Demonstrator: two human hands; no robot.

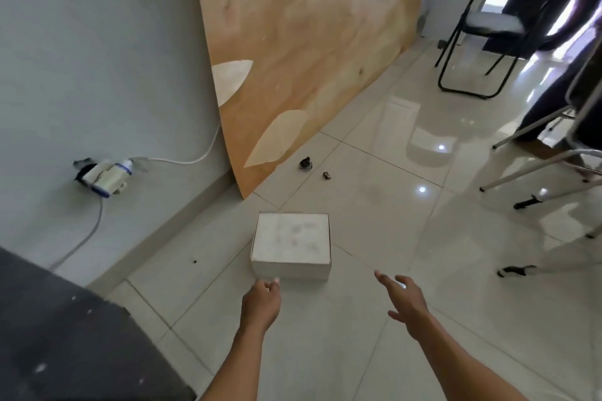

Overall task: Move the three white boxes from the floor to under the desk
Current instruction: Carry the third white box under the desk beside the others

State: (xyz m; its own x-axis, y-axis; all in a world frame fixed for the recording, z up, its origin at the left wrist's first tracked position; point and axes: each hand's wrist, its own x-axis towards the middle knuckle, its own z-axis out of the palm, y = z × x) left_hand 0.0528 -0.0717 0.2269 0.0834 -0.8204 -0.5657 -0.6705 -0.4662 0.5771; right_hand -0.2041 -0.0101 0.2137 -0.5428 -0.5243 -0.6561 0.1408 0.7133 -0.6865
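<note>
One white box [291,244] lies flat on the tiled floor in the middle of the view, its lid closed and slightly smudged. My left hand [262,301] hovers just short of the box's near left corner, fingers loosely curled, holding nothing. My right hand [404,299] is stretched out to the right of the box, fingers spread, a hand's width from its near right corner. Neither hand touches the box. No other white box is in sight.
A plywood sheet [309,52] leans on the wall behind the box. A wall socket with plugs and cables [104,176] sits at left. A dark surface [65,335] fills the lower left. A black folding chair [488,29] and metal legs [537,166] stand at right. Small dark debris [305,163] lies on the floor.
</note>
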